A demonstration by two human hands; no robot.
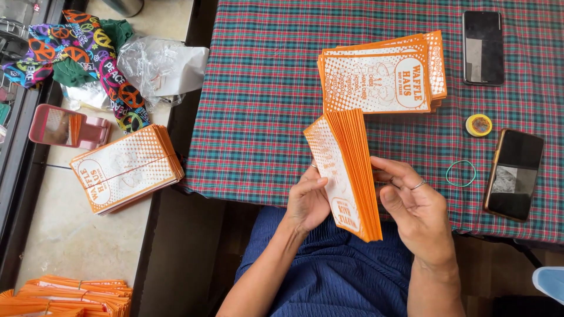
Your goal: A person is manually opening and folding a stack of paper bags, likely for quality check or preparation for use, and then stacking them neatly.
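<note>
Fingers of both hands are closed round one thick stack of orange-and-white paper bags, held on edge above the lap at the near edge of the table: the left hand pinches the printed face with thumb and fingertips, and the right hand, a ring on one finger, presses curled fingers against the back. From where I stand, it looks like the squaring-up step, the bundle being evened before it is bound; that is my reading, not something shown.

The plaid tablecloth covers the table, and a second, fanned stack of bags lies flat on it, just beyond the held one. A banded bundle sits on the low surface to the left. Two phones lie to the right. Between them are a small yellow roll and a green rubber band, loose, near the right hand. A next move would likely need one hand freed while the other keeps the stack tight.
</note>
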